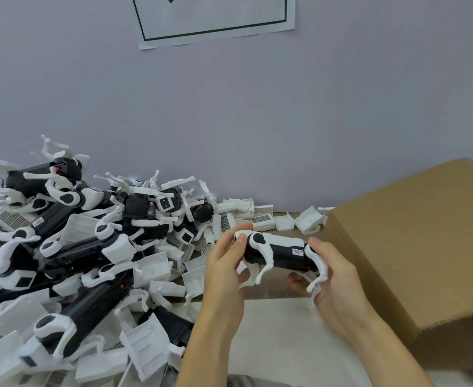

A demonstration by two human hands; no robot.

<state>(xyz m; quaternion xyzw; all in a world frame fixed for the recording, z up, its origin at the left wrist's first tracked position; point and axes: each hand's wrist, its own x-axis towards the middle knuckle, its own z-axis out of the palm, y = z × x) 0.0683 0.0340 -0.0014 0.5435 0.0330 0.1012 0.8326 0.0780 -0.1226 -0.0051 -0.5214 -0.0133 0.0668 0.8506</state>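
Black plastic with white limbs, the small four-legged unit (278, 254) is held level in the air above the counter (280, 331), between the heap (76, 247) of similar pieces on the left and the cardboard box (414, 247) on the right. The left hand (225, 263) is curled round its left end, thumb laid on top just beside the round white hip joint (257, 239). The right hand (333, 272) grips the other end, its fingers wrapped about a white leg (320, 268) that trails down through them. Neither hand is spread; both clasp the piece. The step looks like a check or a folding of the legs before the unit goes on, probably into the box. To do it well, let the left hand carry the weight by the black shell and leave the thin legs to the right hand alone. Turn each leg at its joint rather than bending it along its length, since the legs look slender and apt to snap. Hold the label (297, 251) facing up so it can be read. Work over bare counter, not over the heap, where a dropped piece would tangle, and stay clear of the loose white shells (285, 222) by the wall.
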